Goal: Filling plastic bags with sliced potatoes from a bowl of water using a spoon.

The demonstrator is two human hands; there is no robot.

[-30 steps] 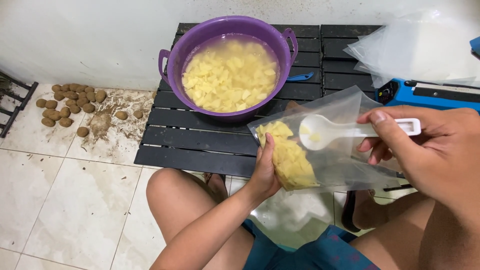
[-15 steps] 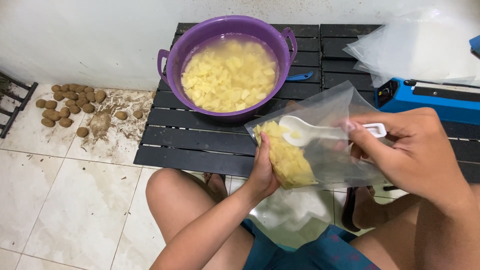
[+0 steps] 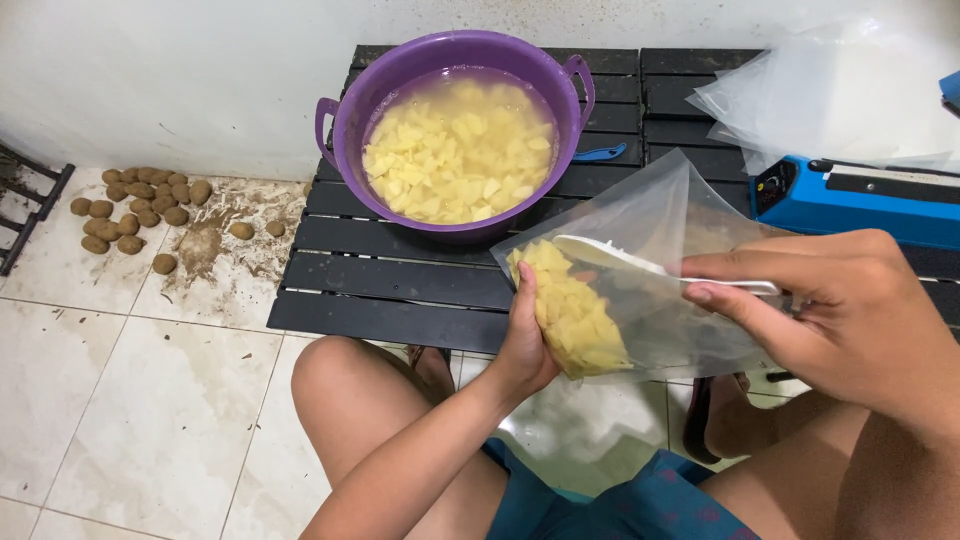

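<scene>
1. One low black slatted tabletop (image 3: 400,300) carries our purple tub (image 3: 455,130), round and two-handled, full of pale potato pieces in water.
2. Our clear plastic bag (image 3: 650,270), thin and crinkly, hangs just off the tabletop's front edge, its bottom packed with yellow chunks.
3. Our right hand (image 3: 850,320) has pushed the white spoon (image 3: 610,255) deeper into the bag than a second ago; its grip is pinched shut on the handle.
4. Our left hand (image 3: 525,345) is clamped around the bag's filled end.
</scene>
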